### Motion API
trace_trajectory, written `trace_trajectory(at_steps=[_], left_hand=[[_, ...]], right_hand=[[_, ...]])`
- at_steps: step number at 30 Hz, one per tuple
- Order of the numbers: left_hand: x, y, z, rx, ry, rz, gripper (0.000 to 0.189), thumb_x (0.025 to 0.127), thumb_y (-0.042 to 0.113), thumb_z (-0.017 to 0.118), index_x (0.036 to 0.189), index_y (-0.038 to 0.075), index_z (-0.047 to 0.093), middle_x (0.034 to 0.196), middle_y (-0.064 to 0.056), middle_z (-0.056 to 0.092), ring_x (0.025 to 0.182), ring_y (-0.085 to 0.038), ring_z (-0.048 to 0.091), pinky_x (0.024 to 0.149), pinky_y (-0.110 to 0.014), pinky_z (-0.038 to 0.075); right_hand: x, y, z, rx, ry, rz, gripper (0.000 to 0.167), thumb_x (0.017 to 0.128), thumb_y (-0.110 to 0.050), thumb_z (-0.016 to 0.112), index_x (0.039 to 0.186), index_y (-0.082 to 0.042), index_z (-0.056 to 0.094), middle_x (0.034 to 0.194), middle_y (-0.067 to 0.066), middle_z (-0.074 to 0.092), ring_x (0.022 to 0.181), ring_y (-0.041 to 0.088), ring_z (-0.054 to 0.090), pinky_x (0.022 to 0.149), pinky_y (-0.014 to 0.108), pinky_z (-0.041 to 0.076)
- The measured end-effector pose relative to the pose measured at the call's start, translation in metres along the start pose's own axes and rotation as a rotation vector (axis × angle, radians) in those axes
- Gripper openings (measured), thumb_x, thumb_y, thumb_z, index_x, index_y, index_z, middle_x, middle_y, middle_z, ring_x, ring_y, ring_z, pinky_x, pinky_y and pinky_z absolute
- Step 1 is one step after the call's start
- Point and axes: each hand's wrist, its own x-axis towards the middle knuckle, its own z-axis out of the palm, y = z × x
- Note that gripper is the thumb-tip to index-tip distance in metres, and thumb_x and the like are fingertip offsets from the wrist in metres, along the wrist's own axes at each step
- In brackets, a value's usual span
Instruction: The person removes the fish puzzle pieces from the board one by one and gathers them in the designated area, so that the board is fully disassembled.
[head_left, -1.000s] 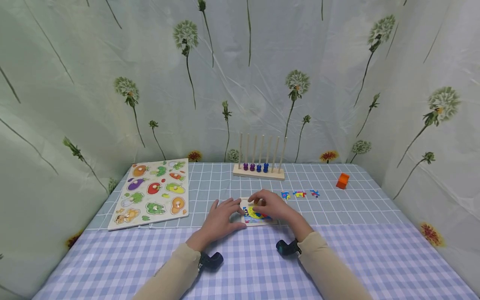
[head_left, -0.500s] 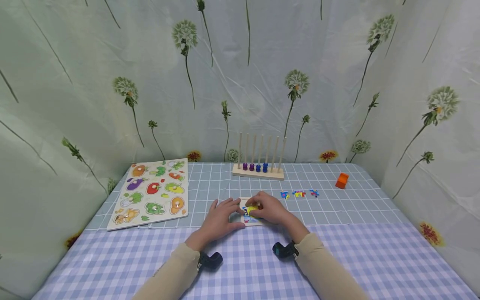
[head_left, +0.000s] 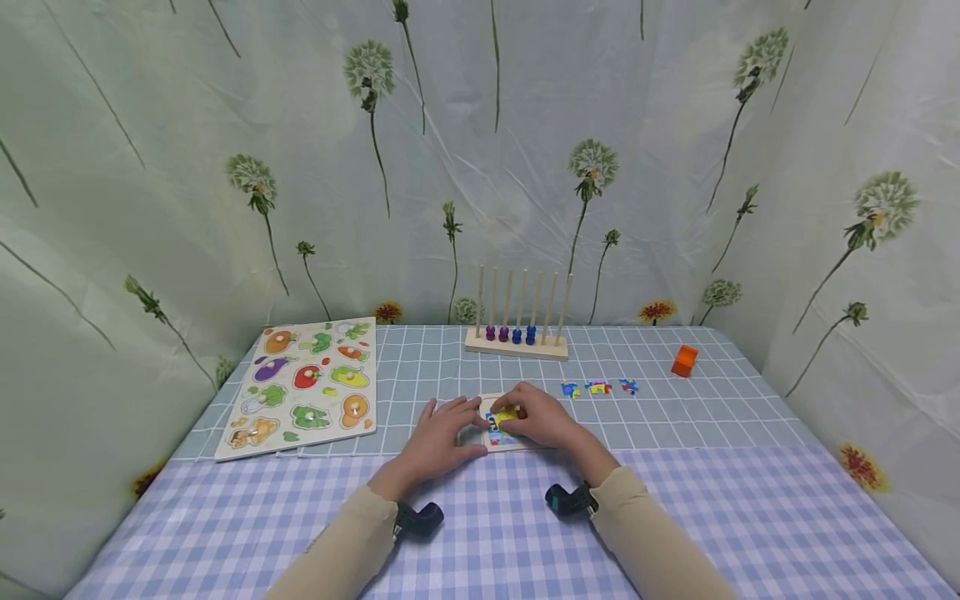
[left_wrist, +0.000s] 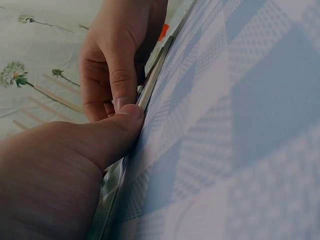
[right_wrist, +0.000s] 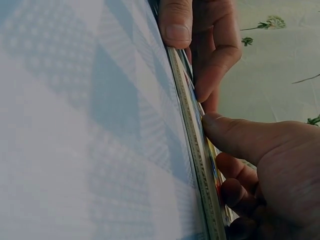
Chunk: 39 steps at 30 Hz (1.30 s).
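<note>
A small wooden-framed jigsaw puzzle board (head_left: 517, 448) with a bright picture lies flat in front of me. My left hand (head_left: 435, 442) holds its left side, the thumb at the near corner and the index finger on the picture, as the right wrist view shows. Over the board, my right hand (head_left: 545, 419) has its thumb and bent fingers down on a yellow puzzle piece (head_left: 509, 419); the palm hides the board's right part. In the left wrist view the right thumb (left_wrist: 122, 80) comes close to the left thumb (left_wrist: 115, 132).
Loose puzzle pieces (head_left: 598, 387) lie in a row right of the board. Behind stands a wooden peg rack (head_left: 517, 348) with purple and blue beads. A vegetable peg puzzle (head_left: 296, 387) lies at left, an orange block (head_left: 684, 362) at far right. A dandelion-print curtain (head_left: 495, 183) hangs behind.
My right hand has shifted slightly left and lower, its thumb and fingers closing in over the yellow area. It looks still since the middle frame. The left hand stays at the board's side.
</note>
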Motion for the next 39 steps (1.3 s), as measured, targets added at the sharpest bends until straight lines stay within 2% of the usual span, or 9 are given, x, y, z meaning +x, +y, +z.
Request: trace_trajectory(at_steps=[9, 17, 26, 39], left_hand=[[0.0, 0.001, -0.001, -0.005, 0.003, 0.001, 0.03, 0.087, 0.042, 0.075, 0.112, 0.026, 0.069, 0.154, -0.003, 0.049, 0.147, -0.033, 0.039, 0.119, -0.072, 0.012], [0.0, 0.0, 0.0, 0.012, 0.004, 0.001, 0.035, 0.085, 0.048, 0.075, 0.112, 0.027, 0.068, 0.155, -0.003, 0.048, 0.148, -0.033, 0.038, 0.119, -0.071, 0.011], [0.0, 0.001, 0.001, 0.014, 0.014, -0.007, 0.033, 0.086, 0.048, 0.075, 0.111, 0.028, 0.068, 0.154, -0.002, 0.049, 0.148, -0.032, 0.039, 0.119, -0.071, 0.012], [0.0, 0.001, 0.001, 0.007, 0.034, 0.0, 0.031, 0.085, 0.046, 0.077, 0.107, 0.027, 0.067, 0.151, -0.004, 0.053, 0.145, -0.033, 0.042, 0.118, -0.072, 0.014]], right_hand=[[-0.002, -0.003, 0.001, -0.003, 0.025, 0.001, 0.018, 0.088, -0.02, 0.076, 0.106, -0.021, 0.074, 0.096, -0.002, 0.057, 0.078, 0.011, 0.049, 0.068, 0.025, 0.041], [-0.003, -0.007, 0.001, -0.017, 0.012, 0.018, 0.022, 0.091, -0.023, 0.074, 0.113, -0.028, 0.074, 0.1, -0.002, 0.058, 0.079, 0.013, 0.048, 0.069, 0.027, 0.038], [-0.003, -0.01, 0.001, -0.033, 0.005, 0.022, 0.021, 0.091, -0.023, 0.073, 0.111, -0.028, 0.073, 0.098, 0.0, 0.056, 0.079, 0.015, 0.048, 0.069, 0.028, 0.038], [-0.002, -0.01, 0.002, -0.02, 0.019, 0.031, 0.023, 0.09, -0.022, 0.074, 0.11, -0.029, 0.067, 0.099, -0.001, 0.06, 0.084, 0.013, 0.054, 0.072, 0.03, 0.045]])
